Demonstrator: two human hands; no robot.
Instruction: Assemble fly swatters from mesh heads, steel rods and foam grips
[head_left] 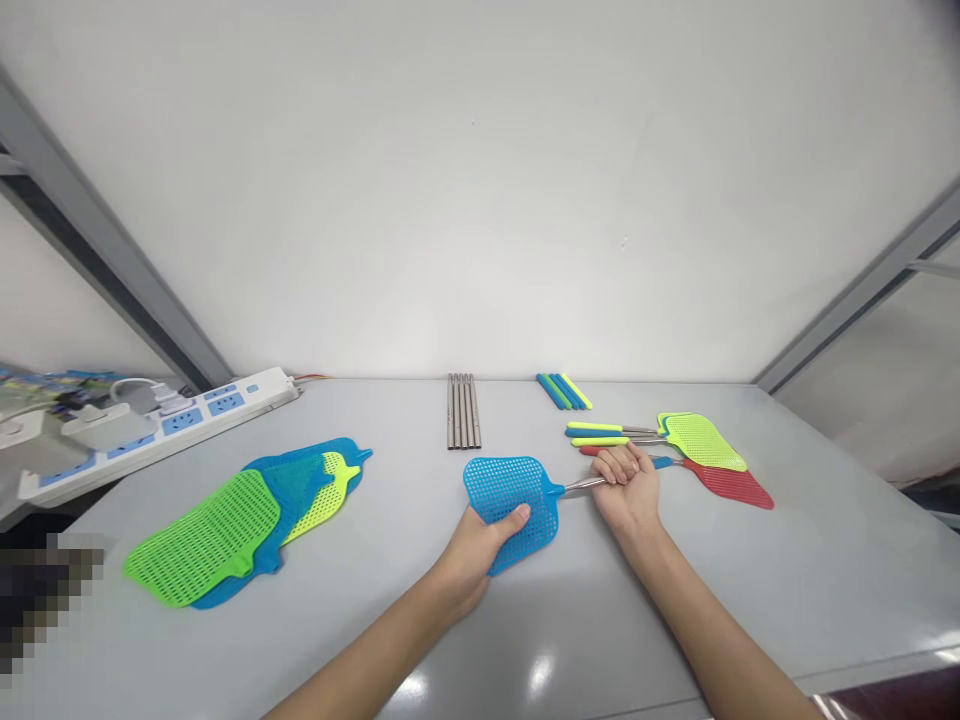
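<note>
A blue fly swatter (pixel 517 483) is held between both hands above the table, its mesh head to the left. My left hand (pixel 474 562) pinches the lower part of that head, thumb on top. My right hand (pixel 628 487) is closed around the metal rod, and a blue grip shows just past it on the right. Close behind my right hand lie several swatters with yellow-green mesh heads (pixel 703 441) and one with a red head (pixel 731 484). Their grips (pixel 596 428) point left. The fingertips of my left hand are hidden under the mesh.
Loose swatter heads lie at left, a green one (pixel 210 535) over blue and yellow ones (pixel 324 500). Several metal rods (pixel 463 415) and several coloured grips (pixel 564 391) stand in rows near the back wall. A white power strip (pixel 259 388) with plugs runs along the left edge.
</note>
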